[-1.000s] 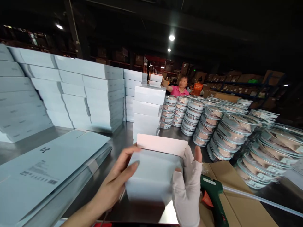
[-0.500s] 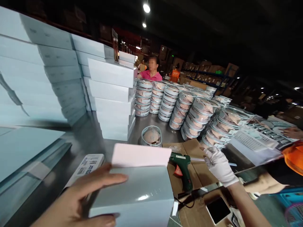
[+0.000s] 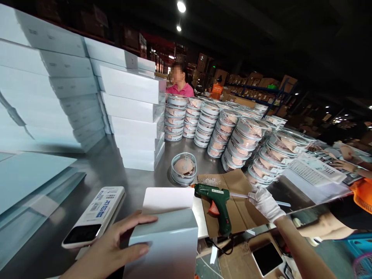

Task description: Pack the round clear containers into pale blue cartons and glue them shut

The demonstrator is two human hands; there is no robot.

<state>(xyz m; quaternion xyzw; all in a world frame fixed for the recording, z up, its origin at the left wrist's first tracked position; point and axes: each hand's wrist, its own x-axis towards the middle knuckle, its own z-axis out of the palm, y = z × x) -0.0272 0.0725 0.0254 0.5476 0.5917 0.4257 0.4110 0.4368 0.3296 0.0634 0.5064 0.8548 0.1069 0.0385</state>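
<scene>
My bare left hand (image 3: 116, 244) grips the left side of a pale blue carton (image 3: 165, 240), thumb on its front and fingers over the top. The carton's white flap (image 3: 168, 199) stands up at the far edge. My right hand (image 3: 266, 203), in a white glove, has its fingers closed around a long translucent glue stick (image 3: 238, 195). That stick runs into the back of a green glue gun (image 3: 213, 192) with a red trigger, lying on flattened cardboard (image 3: 244, 215). Beyond the carton stands a round clear-lidded tin (image 3: 183, 168) with something beige inside.
White boxes (image 3: 132, 108) are stacked high on the left. Several piles of round tins (image 3: 244, 141) fill the far right. A white label printer-like device (image 3: 97, 215) lies beside my left hand. A white basket (image 3: 316, 170) and a co-worker's hand (image 3: 345, 166) are at right.
The carton and my left hand have shifted down and slightly away from the white device, which now shows more fully. My right hand stays by the glue stick. The person in pink has turned.
</scene>
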